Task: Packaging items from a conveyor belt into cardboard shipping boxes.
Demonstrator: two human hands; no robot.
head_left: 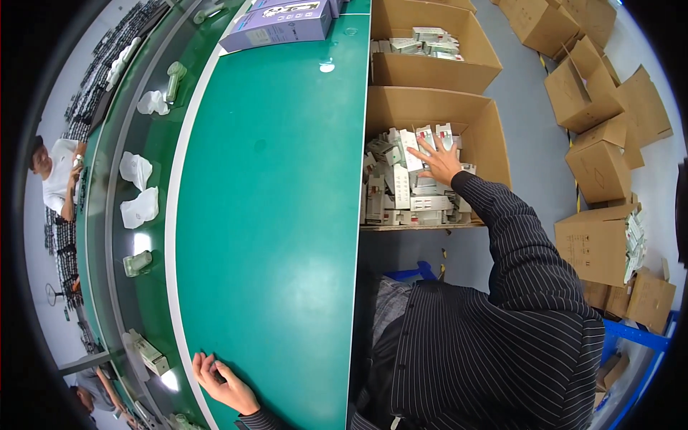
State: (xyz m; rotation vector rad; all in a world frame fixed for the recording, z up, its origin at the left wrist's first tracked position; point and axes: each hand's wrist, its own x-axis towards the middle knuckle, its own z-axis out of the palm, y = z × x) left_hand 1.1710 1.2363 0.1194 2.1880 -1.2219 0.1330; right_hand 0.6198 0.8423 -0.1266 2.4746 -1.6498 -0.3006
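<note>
My right hand (438,159) reaches into an open cardboard box (486,129) beside the table, fingers spread over a jumble of small white-and-grey cartons (403,186). Its fingertips lie on or just above the topmost cartons; I cannot tell which. Nothing is gripped in it. At the lower left, my left hand (226,385) rests at the edge of the green tabletop (272,186), close to the white border strip. Its fingers are loosely bent and apart, with nothing held.
Purple boxes (279,26) sit at the table's far end. Left of the table runs a conveyor (154,261) carrying pale devices and white bags (136,169). A second open box of cartons (433,72) stands beyond the first. Cardboard boxes (595,161) line the right. Co-workers (61,172) are across the conveyor.
</note>
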